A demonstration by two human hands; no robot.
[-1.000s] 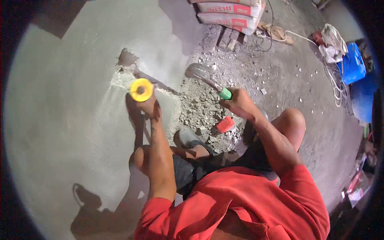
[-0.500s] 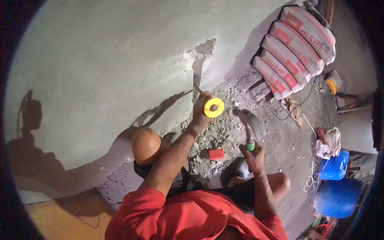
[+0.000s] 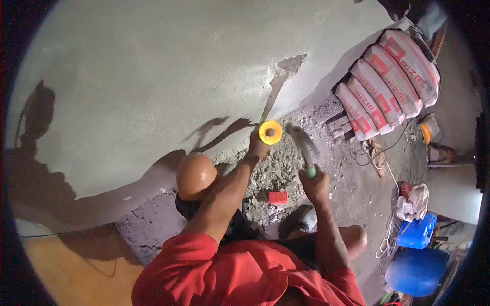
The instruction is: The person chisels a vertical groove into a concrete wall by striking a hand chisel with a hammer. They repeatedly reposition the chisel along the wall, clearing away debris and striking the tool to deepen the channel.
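Observation:
My left hand is closed around a chisel with a round yellow hand guard. The guard faces me and hides the chisel's tip, which is near the lower end of a chipped groove in the grey wall. My right hand grips a hammer by its green handle. Its metal head is just right of the guard, apart from it. Broken rubble covers the floor below both hands, with a small red block-like object on it.
Several stacked cement bags lean at the upper right. Cables, a blue jug and a blue drum are along the right. An orange rounded object is beside my left forearm.
My view has shifted, so the wall groove and bags appear farther right. The hammer head is now nearer the chisel's guard. Both hands keep their holds.

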